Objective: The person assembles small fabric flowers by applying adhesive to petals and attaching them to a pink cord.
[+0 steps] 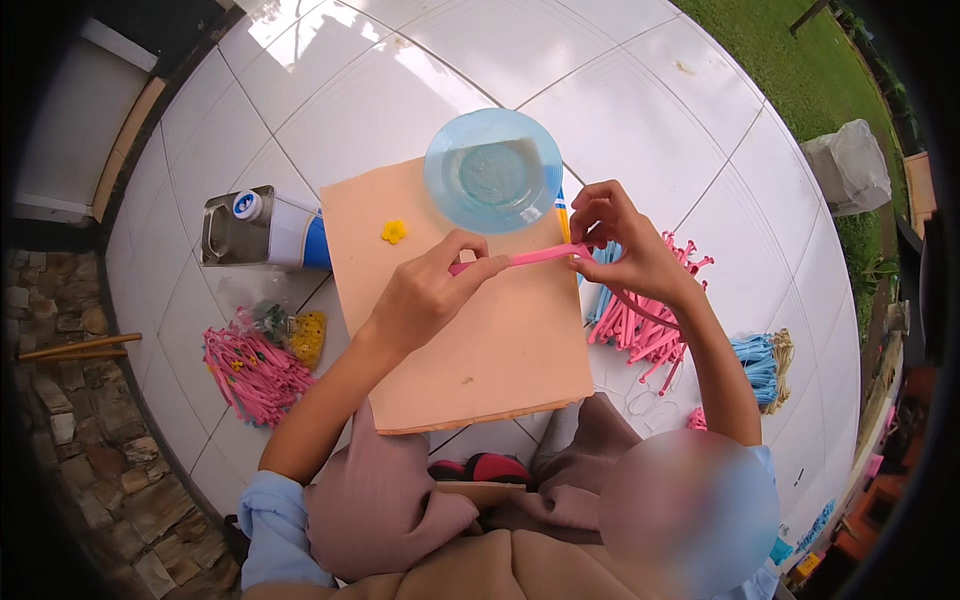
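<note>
A pink strip [540, 256] is stretched between my two hands above a tan board [470, 340]. My left hand [425, 285] pinches one end between thumb and fingers. Farther along, my right hand [628, 250] grips the strip with bent fingers, and a loose tail of it hangs below that hand. On the board, beyond my left hand, lies a small yellow flower [394, 232]. A clear blue plate [492, 205] with some liquid-like shine in it sits at the board's far edge.
Left of the board stand a metal can [240, 228] with a white cap, a pink bundle [255, 372] and a bag of yellow pieces [308, 338]. Pink strips [640, 325] and a blue bundle [757, 368] lie at right on the tiled floor [690, 100].
</note>
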Tool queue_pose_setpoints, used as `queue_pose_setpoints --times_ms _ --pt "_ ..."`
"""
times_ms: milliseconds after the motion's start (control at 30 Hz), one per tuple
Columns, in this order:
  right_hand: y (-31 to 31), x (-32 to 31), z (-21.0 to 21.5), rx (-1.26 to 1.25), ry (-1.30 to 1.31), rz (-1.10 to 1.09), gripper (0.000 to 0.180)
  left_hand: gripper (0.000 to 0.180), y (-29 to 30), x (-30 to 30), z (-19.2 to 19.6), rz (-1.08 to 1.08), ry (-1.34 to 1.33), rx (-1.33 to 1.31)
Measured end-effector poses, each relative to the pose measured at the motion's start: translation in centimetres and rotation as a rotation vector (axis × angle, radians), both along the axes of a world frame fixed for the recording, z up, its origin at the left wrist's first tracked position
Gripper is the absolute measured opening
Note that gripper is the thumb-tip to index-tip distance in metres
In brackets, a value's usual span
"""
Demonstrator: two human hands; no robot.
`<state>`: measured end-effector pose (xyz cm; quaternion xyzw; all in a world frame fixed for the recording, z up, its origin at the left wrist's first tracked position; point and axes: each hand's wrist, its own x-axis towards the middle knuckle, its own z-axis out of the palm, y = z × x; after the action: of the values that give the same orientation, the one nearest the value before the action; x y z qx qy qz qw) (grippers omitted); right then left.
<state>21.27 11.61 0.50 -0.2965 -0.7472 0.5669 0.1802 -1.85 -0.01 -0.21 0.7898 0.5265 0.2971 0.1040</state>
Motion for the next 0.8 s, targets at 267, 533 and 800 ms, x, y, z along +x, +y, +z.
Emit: queue_pose_setpoints --times_ms 267,533,800 --pt "1.4 -1.3 -0.4 -0.060 -0.067 -0.002 0.047 0.031 0.6 -0.2 -1.2 0.074 -0.007 0.047" --pt "0.7 -0.5 -2.0 0.026 -0.025 -0.070 0.055 0.035 0.8 -0.1 -1.4 0.075 -0.048 0.010" --pt "-0.1 0.8 -4.9 0.235 0.140 -0.083 0.063 0.035 0.7 0.1 -1.5 0.063 -0.047 0.009"
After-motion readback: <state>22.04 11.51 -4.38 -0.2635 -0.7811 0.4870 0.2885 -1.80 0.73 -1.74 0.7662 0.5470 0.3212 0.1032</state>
